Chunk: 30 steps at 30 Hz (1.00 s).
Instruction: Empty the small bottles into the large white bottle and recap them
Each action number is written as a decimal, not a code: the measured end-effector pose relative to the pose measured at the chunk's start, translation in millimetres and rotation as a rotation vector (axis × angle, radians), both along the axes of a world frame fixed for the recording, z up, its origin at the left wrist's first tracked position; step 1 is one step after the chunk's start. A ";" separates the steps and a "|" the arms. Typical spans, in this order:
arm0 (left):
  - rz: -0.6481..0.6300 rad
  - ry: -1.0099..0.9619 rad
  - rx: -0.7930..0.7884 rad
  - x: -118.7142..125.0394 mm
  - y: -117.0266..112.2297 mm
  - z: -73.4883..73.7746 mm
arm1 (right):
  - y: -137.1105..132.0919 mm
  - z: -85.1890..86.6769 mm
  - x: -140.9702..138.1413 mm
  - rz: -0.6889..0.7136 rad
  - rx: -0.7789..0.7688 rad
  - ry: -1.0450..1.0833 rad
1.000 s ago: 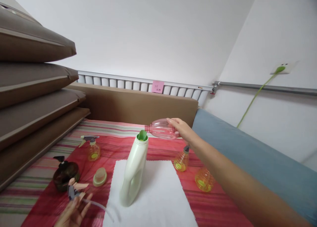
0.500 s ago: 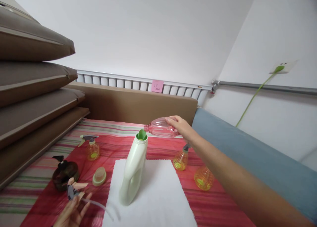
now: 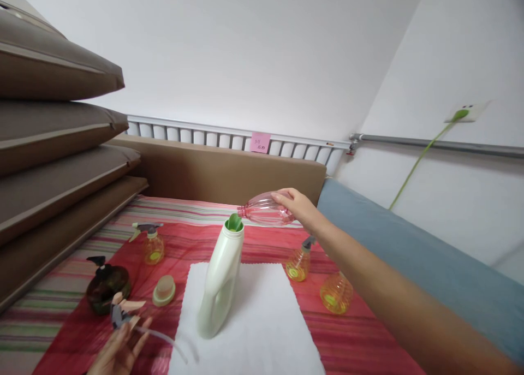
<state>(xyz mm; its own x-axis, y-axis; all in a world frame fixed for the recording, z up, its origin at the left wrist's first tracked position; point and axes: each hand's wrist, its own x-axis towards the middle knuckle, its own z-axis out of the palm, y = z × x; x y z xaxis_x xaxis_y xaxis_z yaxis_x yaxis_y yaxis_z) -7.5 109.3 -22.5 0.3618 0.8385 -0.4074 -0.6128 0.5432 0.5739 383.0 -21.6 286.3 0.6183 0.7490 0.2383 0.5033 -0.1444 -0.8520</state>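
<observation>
My right hand [image 3: 292, 203] grips a clear pink bottle [image 3: 266, 208] by its base end, tipped on its side with the neck pointing left. Its mouth meets the green spout [image 3: 234, 222] of a pale green detergent jug [image 3: 221, 279], which stands upright on a white cloth [image 3: 270, 320]. At the lower left, my left hand [image 3: 123, 347] is closed on a spray trigger head [image 3: 123, 312] in grey and peach, its thin tube hanging to the right. Beyond it lies a round jug cap [image 3: 164, 290]. Whether liquid runs from the bottle cannot be made out.
A dark pump bottle [image 3: 108, 290] and a yellow spray bottle [image 3: 154, 246] stand on the left. Two more yellow bottles, one spray bottle [image 3: 298, 263] and one partly behind my forearm [image 3: 336, 293], are on the right. Stacked cushions [image 3: 61, 129] rise at the left.
Almost nothing differs. My right hand and the pink bottle have shifted up very slightly; the jug and my left hand with the trigger head stay put.
</observation>
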 end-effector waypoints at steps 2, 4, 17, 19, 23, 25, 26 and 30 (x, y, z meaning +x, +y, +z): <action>-0.003 0.006 0.008 -0.7 0.7 -2.5 | 0.0 1.7 -0.9 -0.002 -0.008 -0.014; -0.009 0.013 0.015 -1.4 1.1 -4.2 | 0.3 3.0 -0.7 -0.010 -0.016 -0.033; 0.012 -0.030 -0.024 -0.9 0.8 -3.2 | 0.0 11.0 0.0 -0.026 -0.056 -0.124; 0.009 -0.031 -0.022 -0.8 1.3 -4.8 | -0.4 13.0 -1.9 -0.029 -0.062 -0.130; 0.018 -0.015 -0.020 0.2 0.6 -1.5 | -0.1 14.8 -4.1 -0.038 -0.068 -0.144; 0.020 -0.005 -0.028 0.3 0.0 0.9 | 0.3 14.7 -4.3 -0.049 -0.067 -0.159; 0.019 -0.001 -0.033 0.2 -0.2 1.7 | 0.5 14.7 -4.5 -0.054 -0.065 -0.166; 0.017 0.004 -0.034 -0.8 -0.3 0.9 | 0.7 16.4 -6.5 -0.049 -0.070 -0.179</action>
